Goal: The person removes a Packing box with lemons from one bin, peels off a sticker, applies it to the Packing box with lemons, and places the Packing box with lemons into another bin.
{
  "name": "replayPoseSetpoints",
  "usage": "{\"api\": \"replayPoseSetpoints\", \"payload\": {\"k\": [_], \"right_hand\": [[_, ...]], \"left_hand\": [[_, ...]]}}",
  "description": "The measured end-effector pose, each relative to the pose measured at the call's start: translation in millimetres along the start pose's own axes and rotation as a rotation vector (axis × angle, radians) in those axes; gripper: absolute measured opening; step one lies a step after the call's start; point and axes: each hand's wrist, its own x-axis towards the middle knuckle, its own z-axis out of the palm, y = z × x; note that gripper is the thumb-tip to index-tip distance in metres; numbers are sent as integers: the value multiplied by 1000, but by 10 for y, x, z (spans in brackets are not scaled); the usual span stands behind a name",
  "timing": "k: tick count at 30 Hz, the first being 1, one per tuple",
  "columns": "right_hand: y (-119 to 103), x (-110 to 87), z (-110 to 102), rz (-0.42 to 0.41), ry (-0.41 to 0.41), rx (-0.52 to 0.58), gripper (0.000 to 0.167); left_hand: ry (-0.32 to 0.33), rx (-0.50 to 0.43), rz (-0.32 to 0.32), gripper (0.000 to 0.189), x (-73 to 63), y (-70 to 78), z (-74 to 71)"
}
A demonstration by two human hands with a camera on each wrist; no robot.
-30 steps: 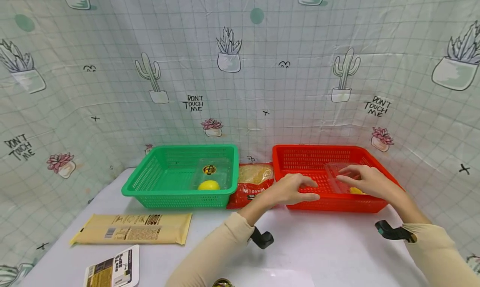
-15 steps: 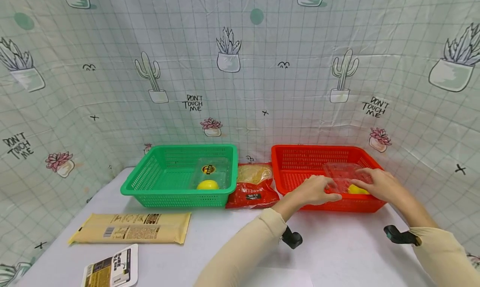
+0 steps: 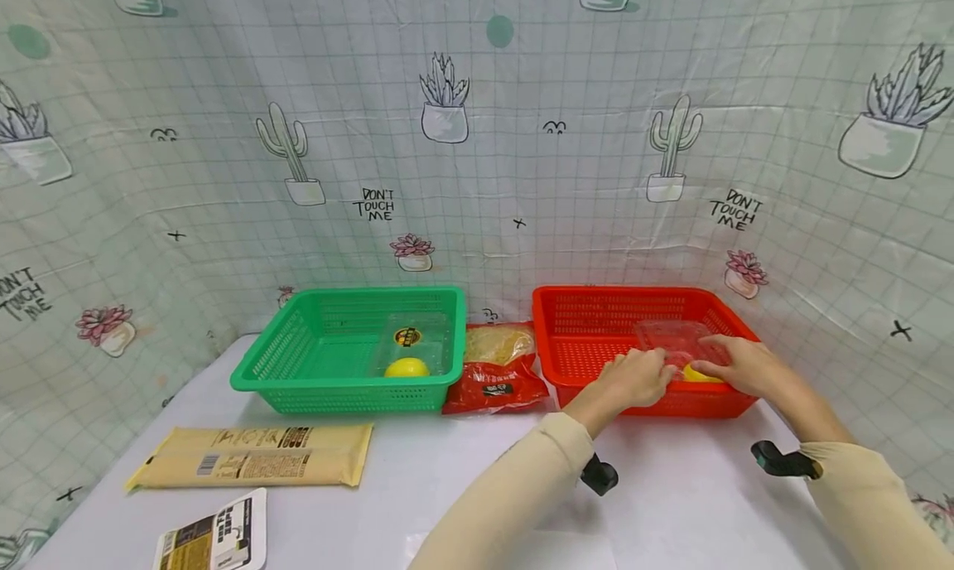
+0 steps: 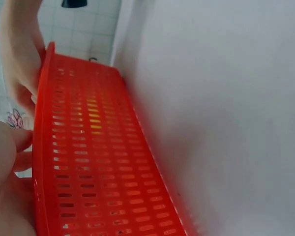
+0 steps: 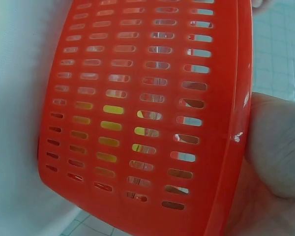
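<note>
Red plastic basket (image 3: 701, 404) near the far right corner of the white desk (image 3: 417, 512), clear box (image 3: 666, 334) inside

In the basket's right half, the clear box, with a yellow fruit (image 3: 698, 376) at its near edge; beside or within it, cannot tell. Left grip (image 3: 632, 379) over the near rim by the box's left side, fingers partly hidden; cannot tell whether pinching or merely touching. Right grip (image 3: 753, 369) over the near right corner, thumb and fingers parted with a gap between; contact with the box also unclear. Probably reaching in from above to get past the raised walls, and from opposite sides to suit a wide, thin-walled box.

Near the desk's far left corner, a green plastic basket (image 3: 346, 383) with a second clear box (image 3: 436, 330) and a second yellow fruit (image 3: 407, 369). Between the baskets, a red bag (image 3: 495, 385) with pale contents, seemingly hemmed in by both.

Toward the left edge, flat and print upward, a long tan packet (image 3: 253, 458): barcode, text too small to read. At the near left corner, a white-rimmed pack (image 3: 212, 537) with a black-and-gold label, large characters unreadable. On the second clear box, a round black sticker (image 3: 407, 337), illegible. Beyond the far edge, a cloth backdrop (image 3: 477, 181) printed "DON'T TOUCH ME".
</note>
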Motion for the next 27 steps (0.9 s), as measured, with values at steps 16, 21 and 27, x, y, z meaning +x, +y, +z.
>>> {"api": "replayPoseSetpoints", "payload": {"k": [16,21,27], "right_hand": [[-41,85,11,-60,17,43,71],[-15,88,14,31,-80,31,88],[-19,104,47,43,-78,56,90]], "left_hand": [[-38,-55,-142,26,44,-40,-42],[-27,-108,-144,27,47,-60,-47],[-5,-143,-158,35,56,-70,-46]]}}
